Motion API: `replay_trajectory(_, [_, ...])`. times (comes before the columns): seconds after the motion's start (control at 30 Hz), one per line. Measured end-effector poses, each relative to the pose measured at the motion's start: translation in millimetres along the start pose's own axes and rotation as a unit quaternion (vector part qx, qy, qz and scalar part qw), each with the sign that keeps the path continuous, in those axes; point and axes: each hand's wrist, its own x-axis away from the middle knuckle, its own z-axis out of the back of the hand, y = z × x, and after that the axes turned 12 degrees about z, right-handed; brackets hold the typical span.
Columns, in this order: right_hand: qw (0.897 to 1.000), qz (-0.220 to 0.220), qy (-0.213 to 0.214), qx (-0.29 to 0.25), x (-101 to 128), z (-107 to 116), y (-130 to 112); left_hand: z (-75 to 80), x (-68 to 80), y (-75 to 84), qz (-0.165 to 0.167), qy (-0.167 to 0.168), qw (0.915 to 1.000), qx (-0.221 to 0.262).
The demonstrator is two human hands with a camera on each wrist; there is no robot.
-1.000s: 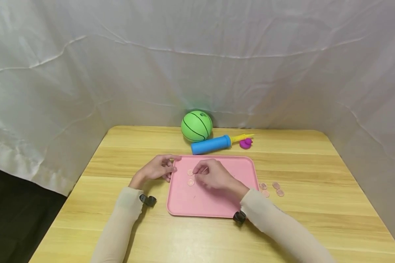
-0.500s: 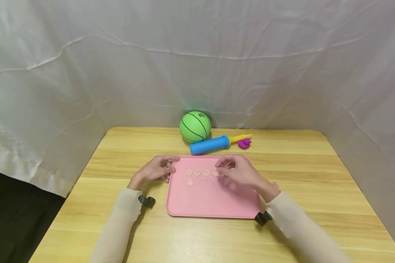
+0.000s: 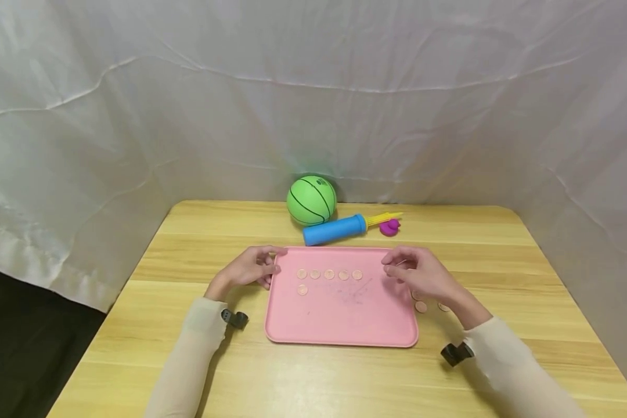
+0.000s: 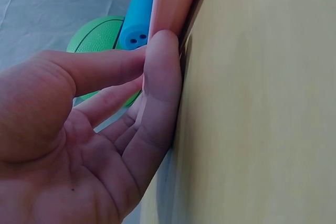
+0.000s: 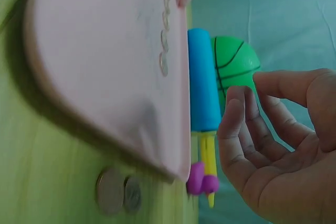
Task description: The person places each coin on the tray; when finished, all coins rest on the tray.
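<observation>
A pink tray (image 3: pixel 339 319) lies in the middle of the wooden tabletop (image 3: pixel 240 371). On its far half sit six coins (image 3: pixel 329 274) (five in a row from left to right, one more just nearer under the leftmost).

The left hand (image 3: pixel 251 268) rests at the tray's far left corner, fingers loosely bent and the fingertips (image 4: pixel 163 51) pressed against the rim; it grips nothing.

The right hand (image 3: pixel 423 276) hovers over the tray's far right corner, fingers relaxed and slightly curled, thumb apart from them, with nothing between them in the wrist view. Just right of the tray, near that hand, more loose coins (image 3: pixel 421 306) lie on the wood.

At the far edge, beyond the tray, stand a green ball (image 3: pixel 311 201), a blue pump (image 3: pixel 334 230) lying beside it with a yellow nozzle, and a small purple toy (image 3: pixel 389 227) at the pump's right end. White cloth (image 3: pixel 313 87) hangs behind.
</observation>
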Motion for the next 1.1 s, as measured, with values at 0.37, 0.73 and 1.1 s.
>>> replay_trajectory(0.37, [0.998, -0.001, 0.014, 0.061, 21.9, 26.0, 18.5, 0.6, -1.6, 0.3, -0.006, 0.0, 1.0, 0.0])
replay_trajectory(0.73, [0.992, -0.024, 0.026, 0.121, 41.5, 41.9, 43.1, 0.1, -1.2, -1.7, -0.003, -0.003, 0.9999, 0.01])
replay_trajectory(1.1, [0.986, -0.037, 0.018, 0.162, 58.0, 45.0, 62.1, 1.1, -1.4, -2.6, -0.003, -0.008, 0.9998, 0.015])
